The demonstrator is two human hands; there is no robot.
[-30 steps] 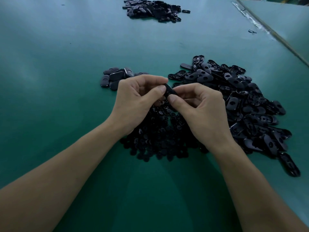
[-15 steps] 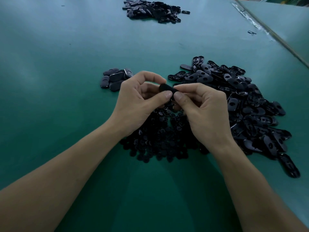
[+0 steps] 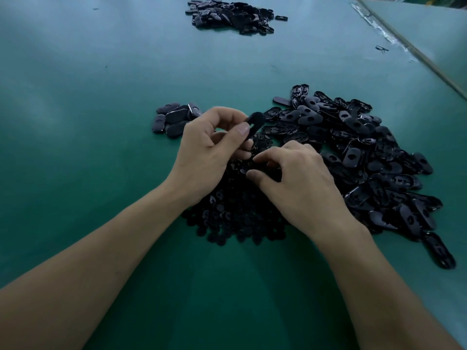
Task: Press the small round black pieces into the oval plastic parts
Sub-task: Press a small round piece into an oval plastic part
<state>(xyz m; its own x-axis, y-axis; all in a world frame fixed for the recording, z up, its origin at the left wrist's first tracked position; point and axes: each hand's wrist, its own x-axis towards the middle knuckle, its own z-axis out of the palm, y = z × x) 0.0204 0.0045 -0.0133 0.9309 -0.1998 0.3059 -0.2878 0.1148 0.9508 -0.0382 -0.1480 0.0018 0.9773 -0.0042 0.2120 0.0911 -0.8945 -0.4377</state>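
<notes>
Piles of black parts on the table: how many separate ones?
4: far pile at top; small cluster beside the left hand; big oval-part heap at right; round-piece heap under the right hand.

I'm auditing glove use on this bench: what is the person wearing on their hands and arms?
Nothing. The left hand and right hand are ungloved, with no ring, watch or bracelet showing. The left forearm and right forearm are bare to the frame's edge; no sleeve is in view.
</notes>
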